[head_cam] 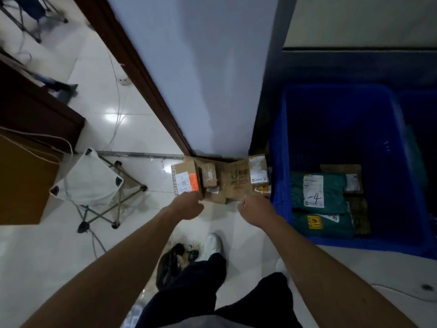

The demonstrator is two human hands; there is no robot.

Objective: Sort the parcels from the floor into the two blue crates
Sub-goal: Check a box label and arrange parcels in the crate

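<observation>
Several cardboard parcels lie on the white tile floor against the foot of a white wall. My left hand curls its fingers on the near corner of a box with an orange label. My right hand grips the near edge of a box with green print. A small brown box lies between them, and a white-labelled box stands at the right. The blue crate to the right holds green mailer bags and dark packets. A second blue crate shows at the far right edge.
A white folding stool stands to the left of the parcels, next to a brown paper bag. A black plastic bag lies by my feet. Cables run across the tiles. A dark wooden door frame borders the wall.
</observation>
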